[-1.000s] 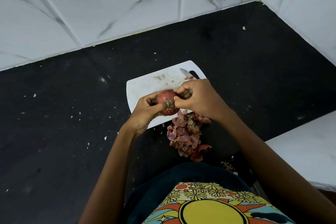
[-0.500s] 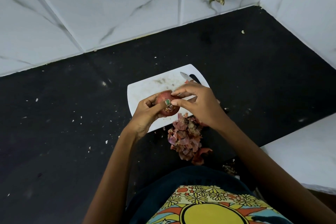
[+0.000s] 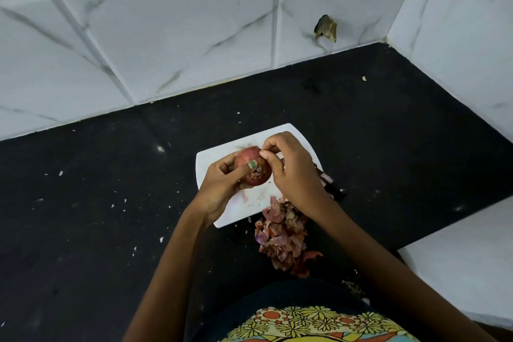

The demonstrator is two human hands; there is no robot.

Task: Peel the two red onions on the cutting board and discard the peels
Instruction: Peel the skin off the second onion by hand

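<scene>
Above the cutting board (image 3: 219, 158), your left hand (image 3: 222, 183) cupped the red onion (image 3: 251, 168) from below and the left, its cut end toward you under your thumb. Your right hand (image 3: 291, 169) was nearer the skin, fingertips (image 3: 265, 151) pinching at the onion's upper right edge. Judged: the next pull runs rightward, toward the peel pile (image 3: 280, 239) on the counter (image 3: 111, 230).

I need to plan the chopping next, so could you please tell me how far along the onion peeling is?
Done: a pile of red onion peels lies on the black counter beside the white cutting board.
In hand: the left hand holds a red onion over the board while the right hand pinches at its top.
Left: finishing this onion and discarding the peels. No second onion is visible, so its state is unknown.
</scene>
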